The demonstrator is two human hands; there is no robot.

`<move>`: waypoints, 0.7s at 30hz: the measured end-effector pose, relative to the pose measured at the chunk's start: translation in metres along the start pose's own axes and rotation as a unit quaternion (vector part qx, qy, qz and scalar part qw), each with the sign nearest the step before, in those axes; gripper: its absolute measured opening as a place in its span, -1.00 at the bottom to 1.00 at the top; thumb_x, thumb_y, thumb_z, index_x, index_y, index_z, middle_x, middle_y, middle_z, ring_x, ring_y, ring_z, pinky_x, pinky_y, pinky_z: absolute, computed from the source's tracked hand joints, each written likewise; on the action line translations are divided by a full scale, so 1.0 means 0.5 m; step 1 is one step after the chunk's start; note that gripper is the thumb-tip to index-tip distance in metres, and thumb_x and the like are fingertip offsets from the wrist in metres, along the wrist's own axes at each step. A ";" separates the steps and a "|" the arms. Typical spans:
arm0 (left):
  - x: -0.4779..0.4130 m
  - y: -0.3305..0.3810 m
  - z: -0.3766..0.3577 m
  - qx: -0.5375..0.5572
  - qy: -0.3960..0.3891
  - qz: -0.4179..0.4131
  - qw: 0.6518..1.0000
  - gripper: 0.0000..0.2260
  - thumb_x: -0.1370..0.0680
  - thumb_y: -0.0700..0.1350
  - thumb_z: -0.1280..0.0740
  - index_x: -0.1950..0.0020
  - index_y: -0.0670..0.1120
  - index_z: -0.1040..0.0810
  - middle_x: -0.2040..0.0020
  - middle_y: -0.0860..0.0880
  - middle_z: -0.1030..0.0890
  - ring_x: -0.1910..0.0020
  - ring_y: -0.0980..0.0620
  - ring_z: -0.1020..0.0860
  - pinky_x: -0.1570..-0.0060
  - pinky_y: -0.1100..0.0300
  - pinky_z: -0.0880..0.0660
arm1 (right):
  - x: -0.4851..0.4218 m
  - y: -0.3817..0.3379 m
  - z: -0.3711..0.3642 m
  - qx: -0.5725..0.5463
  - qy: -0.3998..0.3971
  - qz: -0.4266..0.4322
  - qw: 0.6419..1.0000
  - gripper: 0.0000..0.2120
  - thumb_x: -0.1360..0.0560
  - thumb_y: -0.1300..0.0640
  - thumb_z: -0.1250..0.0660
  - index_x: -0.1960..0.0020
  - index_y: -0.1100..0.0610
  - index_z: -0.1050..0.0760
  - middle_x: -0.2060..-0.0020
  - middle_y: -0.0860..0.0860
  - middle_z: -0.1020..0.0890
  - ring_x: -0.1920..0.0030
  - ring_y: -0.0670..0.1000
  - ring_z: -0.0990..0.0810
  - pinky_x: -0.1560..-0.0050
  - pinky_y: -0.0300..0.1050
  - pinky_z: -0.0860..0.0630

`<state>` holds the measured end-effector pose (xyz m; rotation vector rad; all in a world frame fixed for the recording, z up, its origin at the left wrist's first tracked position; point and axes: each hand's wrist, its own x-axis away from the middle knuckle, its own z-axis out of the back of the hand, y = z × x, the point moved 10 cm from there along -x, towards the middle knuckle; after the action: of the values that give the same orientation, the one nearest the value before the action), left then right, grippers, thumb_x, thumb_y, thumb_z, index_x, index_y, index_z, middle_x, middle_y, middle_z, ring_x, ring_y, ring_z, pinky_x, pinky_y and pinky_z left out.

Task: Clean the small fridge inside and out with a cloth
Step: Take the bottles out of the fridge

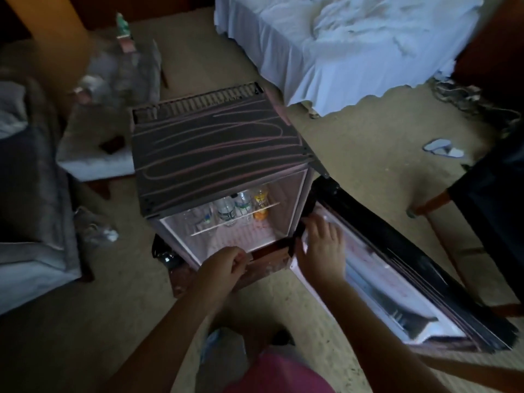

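Standing open, the fridge [221,148] is touched at its door [397,282] by the spread right hand [320,245]. The left hand [226,263] is curled at the fridge's lower edge; whether anything is pinched cannot be told.

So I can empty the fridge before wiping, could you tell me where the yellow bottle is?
Head view: the yellow bottle stands at the right end of the fridge shelf, just right of the clear water bottles.

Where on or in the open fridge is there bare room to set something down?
The fridge top, between rear vent and front edge, is bare. The floor under the shelf looks free. The shelf is crowded with bottles.
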<state>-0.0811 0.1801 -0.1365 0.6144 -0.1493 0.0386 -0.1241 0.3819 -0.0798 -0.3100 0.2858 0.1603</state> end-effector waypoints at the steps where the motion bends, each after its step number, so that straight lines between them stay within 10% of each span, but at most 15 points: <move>1: -0.011 -0.017 -0.004 0.001 0.017 -0.003 1.000 -0.80 -0.59 -0.03 -0.27 -0.17 -0.04 -0.56 -0.09 0.04 -0.60 -0.03 0.06 -0.57 0.05 0.27 -0.43 | 0.007 -0.019 -0.028 -0.020 -0.014 0.013 1.000 -0.63 -0.42 0.13 -0.42 -0.21 0.18 -0.53 -0.18 0.13 -0.56 -0.16 0.18 -0.53 -0.20 0.15 -0.48; 16: 0.059 -0.249 -0.172 0.033 0.310 -0.074 0.947 -0.84 -0.52 -0.20 -0.34 -0.08 -0.16 -0.61 0.03 -0.07 -0.64 0.10 -0.02 -0.60 0.11 0.20 -0.46 | 0.182 -0.064 -0.410 -0.160 -0.039 0.099 0.981 -0.65 -0.51 0.09 -0.31 -0.27 0.14 -0.48 -0.17 0.13 -0.54 -0.12 0.17 -0.53 -0.04 -0.02 -0.45; 21: 0.229 -0.254 -0.243 -0.004 0.259 -0.035 0.965 -0.84 -0.53 -0.11 -0.32 -0.09 -0.07 -0.59 0.03 0.01 -0.63 0.13 0.01 -0.59 0.13 0.19 -0.47 | 0.364 -0.037 -0.376 -0.169 -0.075 0.091 0.979 -0.66 -0.50 0.09 -0.32 -0.25 0.13 -0.49 -0.14 0.11 -0.57 -0.13 0.15 -0.56 -0.12 -0.01 -0.49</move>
<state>0.0578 0.1455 -0.2895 0.5829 0.3801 0.1291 0.0046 0.3240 -0.3010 -0.6061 0.1359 0.4124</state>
